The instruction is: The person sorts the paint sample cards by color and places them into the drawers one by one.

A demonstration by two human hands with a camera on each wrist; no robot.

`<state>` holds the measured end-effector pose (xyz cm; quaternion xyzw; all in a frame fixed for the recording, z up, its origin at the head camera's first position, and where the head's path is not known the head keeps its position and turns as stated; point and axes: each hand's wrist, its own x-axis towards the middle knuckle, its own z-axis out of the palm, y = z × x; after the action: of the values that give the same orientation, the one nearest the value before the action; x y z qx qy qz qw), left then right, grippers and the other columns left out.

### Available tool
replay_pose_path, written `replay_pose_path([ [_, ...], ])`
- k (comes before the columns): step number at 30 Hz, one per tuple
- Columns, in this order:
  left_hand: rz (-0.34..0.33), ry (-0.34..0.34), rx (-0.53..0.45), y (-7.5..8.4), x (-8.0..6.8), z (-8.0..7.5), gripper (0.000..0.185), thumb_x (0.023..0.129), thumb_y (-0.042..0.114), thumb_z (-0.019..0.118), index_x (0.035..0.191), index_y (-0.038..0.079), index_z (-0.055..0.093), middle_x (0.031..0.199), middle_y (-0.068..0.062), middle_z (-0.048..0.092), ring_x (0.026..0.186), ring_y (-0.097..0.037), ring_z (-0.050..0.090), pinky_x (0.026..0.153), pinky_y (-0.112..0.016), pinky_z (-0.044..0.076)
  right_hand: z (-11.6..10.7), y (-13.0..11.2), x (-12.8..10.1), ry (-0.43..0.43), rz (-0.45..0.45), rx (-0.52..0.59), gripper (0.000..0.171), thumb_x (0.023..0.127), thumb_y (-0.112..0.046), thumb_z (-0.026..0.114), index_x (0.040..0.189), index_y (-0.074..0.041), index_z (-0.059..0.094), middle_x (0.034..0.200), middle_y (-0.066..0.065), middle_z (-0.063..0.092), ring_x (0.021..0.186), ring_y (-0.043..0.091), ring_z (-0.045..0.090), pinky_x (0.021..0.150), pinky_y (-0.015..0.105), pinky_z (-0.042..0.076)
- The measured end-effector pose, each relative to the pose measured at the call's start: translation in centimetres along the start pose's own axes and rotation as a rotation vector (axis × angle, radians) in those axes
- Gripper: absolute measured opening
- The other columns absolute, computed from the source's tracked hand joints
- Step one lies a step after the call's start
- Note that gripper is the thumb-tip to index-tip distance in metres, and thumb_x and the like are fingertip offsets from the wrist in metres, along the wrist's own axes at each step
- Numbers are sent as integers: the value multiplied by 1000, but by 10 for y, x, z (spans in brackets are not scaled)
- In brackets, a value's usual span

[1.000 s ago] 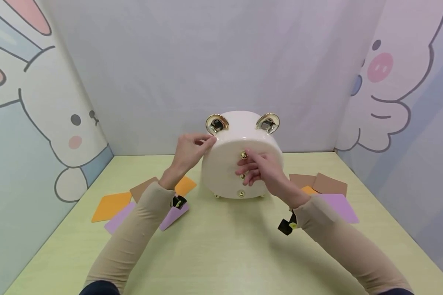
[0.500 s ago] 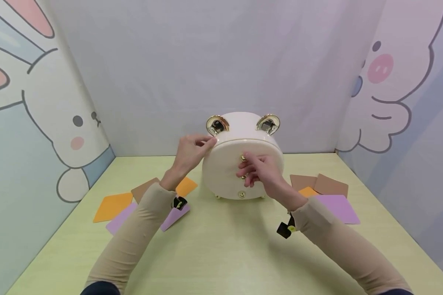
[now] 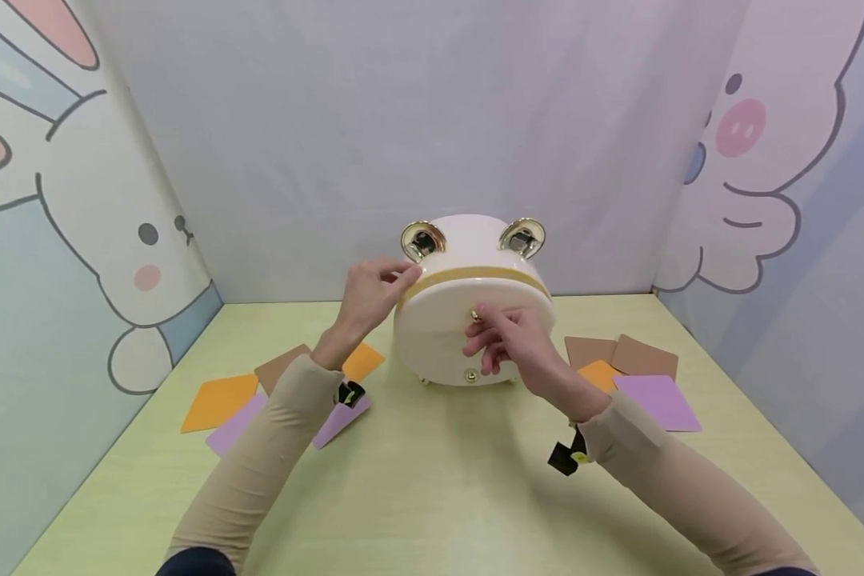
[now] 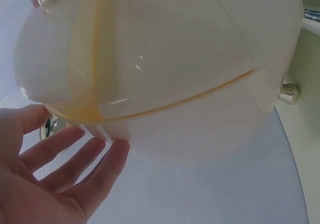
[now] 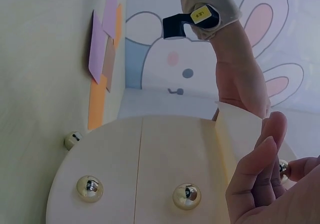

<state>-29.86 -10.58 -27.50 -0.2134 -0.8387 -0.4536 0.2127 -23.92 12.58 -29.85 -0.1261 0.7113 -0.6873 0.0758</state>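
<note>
A glossy white rounded drawer cabinet (image 3: 432, 344) with gold ears (image 3: 425, 240) stands on the table in the head view. Its top drawer (image 4: 45, 59) sticks out a little, and a yellowish band shows in the gap behind its front. My right hand (image 3: 522, 344) pinches the gold top knob (image 5: 283, 167) between thumb and finger, the other fingers loosely bent. My left hand (image 3: 370, 294) touches the cabinet's upper left side with outstretched fingers (image 4: 117, 156), below the left ear. Two lower knobs, the middle knob (image 5: 187, 196) and the bottom knob (image 5: 90, 188), show in the right wrist view.
Orange (image 3: 219, 402), purple (image 3: 238, 424) and brown (image 3: 282, 366) cards lie left of the cabinet. More brown cards (image 3: 646, 358), an orange card (image 3: 598, 374) and a purple card (image 3: 658, 402) lie on the right. Printed walls enclose the pale table (image 3: 432, 496).
The top drawer has come out toward me, and the yellowish gap has appeared behind its front. My right hand has moved slightly nearer with the knob; my left hand keeps its place.
</note>
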Motion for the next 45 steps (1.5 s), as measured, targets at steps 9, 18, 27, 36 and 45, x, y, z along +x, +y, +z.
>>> replay_pose_path([
  [9,6,9,-1,1,1,1,27,91,30,66,104,8,75,101,-12,75,84,-28,71,72,-39,57,1,-1,-12,-33,-10,-20,52,100,-37,50,96,14,59,62,-1,70,43,11,58,45,25,45],
  [18,0,12,-1,1,1,1,26,91,30,66,103,9,76,99,-11,75,81,-24,71,71,-36,57,4,-1,-28,-47,-7,-33,52,100,-36,50,98,15,58,63,0,70,43,13,58,45,25,44],
  [27,5,5,-4,0,-1,0,26,91,28,66,105,8,75,101,-12,74,82,-26,70,71,-35,57,6,-1,-41,-71,-20,-49,45,101,-35,49,94,7,63,64,0,69,44,14,59,44,27,45],
  [36,1,6,-7,1,-2,0,26,91,28,66,105,8,75,100,-12,75,81,-25,71,70,-34,57,5,1,-52,-92,3,-41,46,100,-36,50,95,7,65,63,1,69,43,13,58,44,27,45],
  [45,-2,3,1,-1,-1,1,27,91,29,66,106,8,75,102,-11,74,82,-24,71,68,-33,56,5,2,-61,-106,24,-58,48,100,-36,51,96,9,65,62,3,69,43,14,58,45,28,45],
])
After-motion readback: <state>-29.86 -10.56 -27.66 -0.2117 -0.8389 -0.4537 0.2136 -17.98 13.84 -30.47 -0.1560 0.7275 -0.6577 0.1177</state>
